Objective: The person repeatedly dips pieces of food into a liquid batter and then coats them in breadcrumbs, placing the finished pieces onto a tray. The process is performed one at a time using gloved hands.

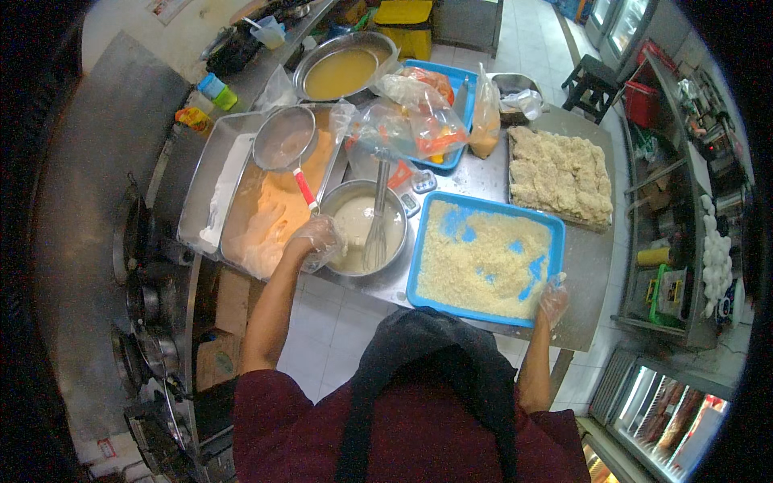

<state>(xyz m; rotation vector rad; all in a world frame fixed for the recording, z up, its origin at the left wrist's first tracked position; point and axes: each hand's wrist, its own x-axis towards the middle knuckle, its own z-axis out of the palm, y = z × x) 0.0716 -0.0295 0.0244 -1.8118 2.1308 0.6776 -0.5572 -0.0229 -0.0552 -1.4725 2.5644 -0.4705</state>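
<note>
My left hand (pixel 315 236), in a clear plastic glove, is between the orange-powder tray and a steel bowl (pixel 342 270) of pale batter. A wire whisk (pixel 377 235) stands in the batter. Just beyond my knuckles ends the red-and-white handle of a mesh strainer (pixel 285 139), which lies over the orange powder (pixel 284 202); whether my fingers touch it is hidden. At the right front corner of a blue tray (pixel 477 314), my gloved right hand (pixel 554 302) is at the rim, its grip unclear. Pale crumbs (pixel 471 259) cover most of that tray, with blue patches showing through.
Heaped crumb-coated pieces (pixel 558 172) fill a tray at the right. White powder (pixel 226 187) lies in the left steel tray. Behind are a basin of yellowish liquid (pixel 341 72), plastic bags (pixel 416 118) on another blue tray and two small timers (pixel 424 181). A black stool (pixel 590 87) stands beyond.
</note>
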